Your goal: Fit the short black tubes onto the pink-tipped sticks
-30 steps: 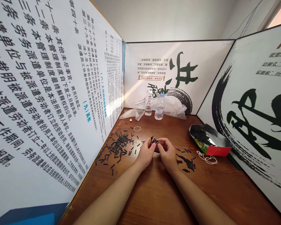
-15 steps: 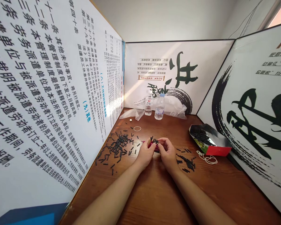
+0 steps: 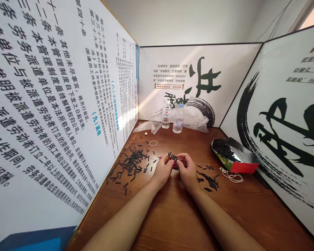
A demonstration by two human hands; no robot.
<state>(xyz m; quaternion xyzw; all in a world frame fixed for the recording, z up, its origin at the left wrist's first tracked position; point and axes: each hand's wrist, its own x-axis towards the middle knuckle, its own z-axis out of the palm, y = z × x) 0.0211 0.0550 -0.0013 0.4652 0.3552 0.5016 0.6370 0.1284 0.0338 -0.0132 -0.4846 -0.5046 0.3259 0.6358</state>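
My left hand (image 3: 163, 171) is closed around a bundle of thin red sticks (image 3: 175, 164), several of which carry short black pieces at the upper end. Against the bundle's right side, my right hand (image 3: 187, 171) is closed with its thumb and fingertips pinched together; what lies between those fingertips is too small to make out. A loose heap of short black tube-like pieces (image 3: 134, 161) spreads over the table to the left. Close to my right hand lies a smaller scatter of black pieces (image 3: 211, 182).
An opened packet (image 3: 244, 167) with black pieces inside stands at right, beside white rubber bands (image 3: 232, 177). Two water bottles (image 3: 178, 120) and clear plastic bags (image 3: 199, 122) are at the back. Printed panels (image 3: 178, 80) enclose the wooden table (image 3: 170, 219) on three sides.
Both hands stay in nearly the same place on the bundle. The view shifts very slightly; the black pieces, packet and bottles lie as before.
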